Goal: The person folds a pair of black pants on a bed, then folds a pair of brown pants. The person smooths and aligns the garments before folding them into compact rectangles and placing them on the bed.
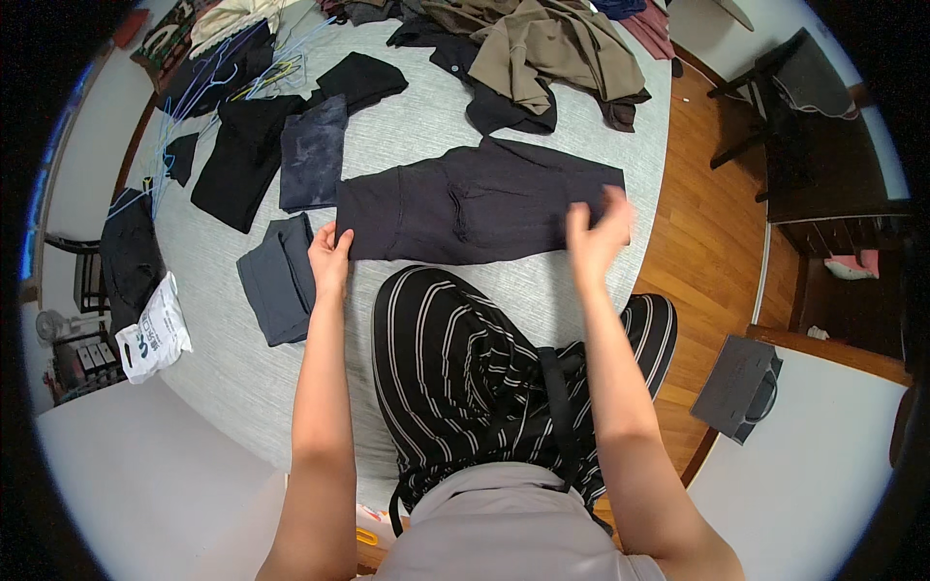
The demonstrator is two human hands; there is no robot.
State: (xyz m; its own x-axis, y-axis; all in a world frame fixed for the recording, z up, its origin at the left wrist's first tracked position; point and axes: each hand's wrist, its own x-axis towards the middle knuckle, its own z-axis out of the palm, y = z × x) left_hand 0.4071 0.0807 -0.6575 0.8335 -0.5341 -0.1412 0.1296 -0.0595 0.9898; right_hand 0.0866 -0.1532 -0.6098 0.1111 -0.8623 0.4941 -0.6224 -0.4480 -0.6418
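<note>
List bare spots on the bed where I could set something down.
Bare bed: left side, between the white bag and grey folded garment; also beyond the dark garment, right of the navy folded garment. Crowded: far edge, with clothes pile and hangers.

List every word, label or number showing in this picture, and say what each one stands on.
White plastic bag: dark print, not copied out here.
Grey bag with a handle: any marking is too faint to read.
Dark garment spread in front: no lettering can be made out.
</note>
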